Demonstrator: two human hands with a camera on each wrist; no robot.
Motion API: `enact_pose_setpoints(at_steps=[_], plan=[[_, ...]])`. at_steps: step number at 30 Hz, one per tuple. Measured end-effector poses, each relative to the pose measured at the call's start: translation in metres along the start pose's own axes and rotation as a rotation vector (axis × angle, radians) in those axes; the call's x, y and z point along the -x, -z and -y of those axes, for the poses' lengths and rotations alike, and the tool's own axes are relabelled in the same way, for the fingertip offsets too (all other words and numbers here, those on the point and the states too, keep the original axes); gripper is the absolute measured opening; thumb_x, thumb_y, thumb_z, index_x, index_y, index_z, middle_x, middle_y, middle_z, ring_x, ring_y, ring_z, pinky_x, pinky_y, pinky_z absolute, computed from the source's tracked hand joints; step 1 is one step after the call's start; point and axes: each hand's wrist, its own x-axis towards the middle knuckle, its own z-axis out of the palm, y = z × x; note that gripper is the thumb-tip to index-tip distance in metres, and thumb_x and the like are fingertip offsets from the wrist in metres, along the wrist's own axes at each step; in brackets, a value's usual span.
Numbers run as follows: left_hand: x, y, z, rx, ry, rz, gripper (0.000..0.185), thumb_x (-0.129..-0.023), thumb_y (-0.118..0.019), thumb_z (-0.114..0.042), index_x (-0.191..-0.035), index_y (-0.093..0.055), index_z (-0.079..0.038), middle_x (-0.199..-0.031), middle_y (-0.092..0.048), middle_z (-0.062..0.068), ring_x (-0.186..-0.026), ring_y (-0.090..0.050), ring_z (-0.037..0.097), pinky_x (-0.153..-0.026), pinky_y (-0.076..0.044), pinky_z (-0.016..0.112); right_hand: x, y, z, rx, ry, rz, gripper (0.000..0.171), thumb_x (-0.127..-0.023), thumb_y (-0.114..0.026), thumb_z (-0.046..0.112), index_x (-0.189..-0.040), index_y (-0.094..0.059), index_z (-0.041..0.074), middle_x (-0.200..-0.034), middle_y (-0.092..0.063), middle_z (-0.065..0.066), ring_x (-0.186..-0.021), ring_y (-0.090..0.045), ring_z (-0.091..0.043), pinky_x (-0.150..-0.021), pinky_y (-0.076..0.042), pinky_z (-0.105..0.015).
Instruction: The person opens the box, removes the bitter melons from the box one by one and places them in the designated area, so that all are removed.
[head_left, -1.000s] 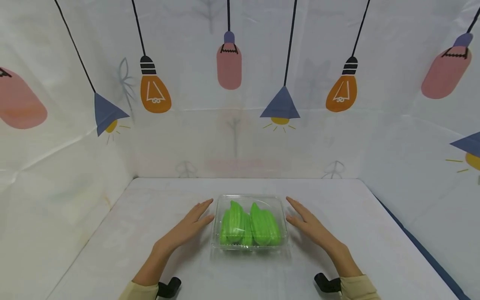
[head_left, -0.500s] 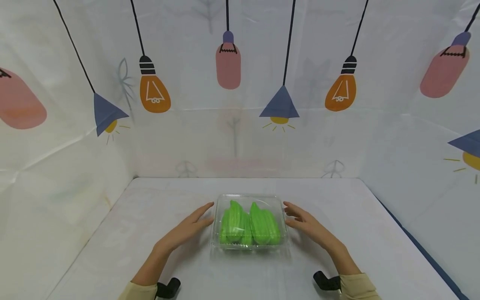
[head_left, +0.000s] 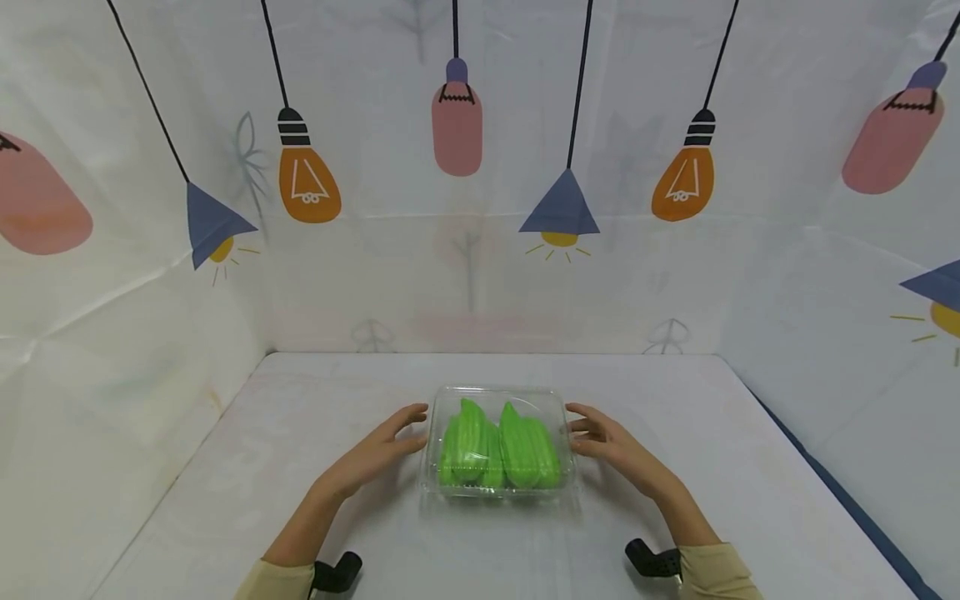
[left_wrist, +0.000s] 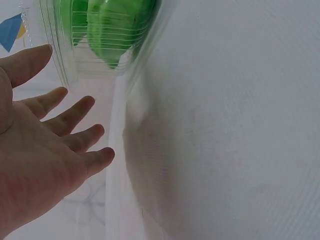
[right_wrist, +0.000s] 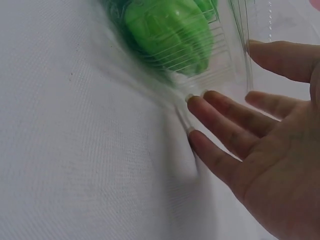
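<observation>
A clear plastic clamshell box [head_left: 498,493] lies closed on the white table, with several bright green, ridged, pointed vegetable-like pieces [head_left: 471,442] inside. At its left side is my left hand [head_left: 382,447], fingers spread and slightly bent, palm facing the box. The left wrist view shows those fingertips just short of the ribbed wall [left_wrist: 92,67]. On the opposite side, my right hand [head_left: 613,442] has its fingertips right at the box. In the right wrist view the thumb overlaps the rim and the other fingers lie loosely bent beside the wall [right_wrist: 220,62]. Neither hand curls round anything.
White table surface [head_left: 255,467] surrounds the box. Behind and to both sides hang white sheets [head_left: 480,275] printed with lamps and bulbs. A dark blue strip [head_left: 832,492] runs along the right edge. Black wrist mounts [head_left: 337,572] sit near the sleeves.
Both hands have closed in slightly toward the box, the right one more, and its fingers have lowered and bent a little. The box stays in place.
</observation>
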Motion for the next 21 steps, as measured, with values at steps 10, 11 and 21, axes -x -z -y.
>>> enact_pose_setpoints(at_steps=[10, 11, 21], plan=[[-0.0056, 0.0001, -0.0007, 0.061, 0.007, 0.01, 0.06, -0.097, -0.063, -0.035, -0.148, -0.039, -0.016, -0.154, -0.041, 0.01, -0.15, -0.027, 0.039, -0.118, -0.023, 0.067, -0.0033, -0.0013, -0.0061, -0.105, 0.029, 0.001, 0.065, -0.095, -0.062, 0.025, -0.153, -0.034, 0.016, -0.138, -0.051, -0.025, -0.121, -0.057, -0.03, -0.088, -0.055, -0.037], [-0.0063, 0.0003, 0.0, 0.073, 0.006, 0.014, 0.059, -0.096, -0.064, -0.034, -0.146, -0.039, -0.015, -0.154, -0.041, 0.01, -0.149, -0.028, 0.039, -0.118, -0.024, 0.066, -0.0036, -0.0014, -0.0058, -0.111, 0.031, 0.001, 0.064, -0.095, -0.062, 0.024, -0.152, -0.034, 0.015, -0.137, -0.052, -0.025, -0.12, -0.058, -0.029, -0.087, -0.056, -0.038], [-0.0085, 0.0036, 0.003, 0.176, 0.012, 0.051, 0.059, -0.095, -0.066, -0.031, -0.144, -0.04, -0.01, -0.153, -0.043, 0.012, -0.148, -0.03, 0.037, -0.119, -0.024, 0.062, -0.0074, -0.0033, -0.006, -0.184, 0.025, -0.012, 0.057, -0.095, -0.062, 0.018, -0.145, -0.038, 0.008, -0.123, -0.054, -0.023, -0.099, -0.063, -0.023, -0.083, -0.057, -0.036]])
